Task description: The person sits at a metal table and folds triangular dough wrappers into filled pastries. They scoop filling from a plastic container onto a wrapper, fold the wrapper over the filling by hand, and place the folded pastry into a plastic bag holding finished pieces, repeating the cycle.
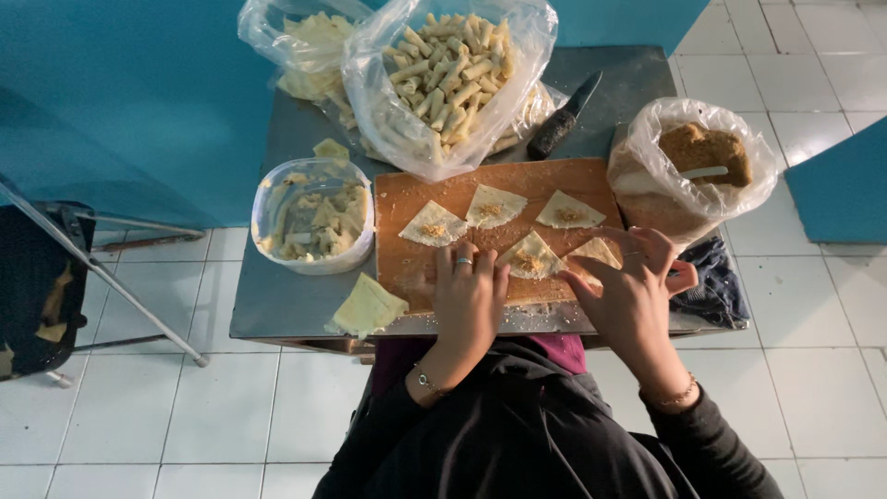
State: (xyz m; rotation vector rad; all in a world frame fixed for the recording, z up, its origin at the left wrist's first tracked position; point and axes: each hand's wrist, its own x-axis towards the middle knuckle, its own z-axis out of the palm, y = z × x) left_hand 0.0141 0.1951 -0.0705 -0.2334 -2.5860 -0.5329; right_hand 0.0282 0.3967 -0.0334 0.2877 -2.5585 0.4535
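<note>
A wooden board [402, 254] lies on a small metal table [277, 305] and carries several pale triangular pastry sheets with brown filling in their middles. My left hand [468, 300] rests flat at the board's near edge, fingertips touching one filled sheet [528, 258]. My right hand [628, 291] pinches the edge of the nearest right sheet [596, 250], fingers bent over it. Three more filled sheets [432, 225] [493, 205] [568, 211] lie farther back on the board.
A clear bag of rolled pastries [453, 65] and another bag [309, 42] stand at the back. A plastic tub of wrappers [312, 217], a stack of sheets [367, 307], a black-handled knife [561, 120] and a bag of brown filling [698, 152] surround the board. A dark cloth [716, 286] lies right.
</note>
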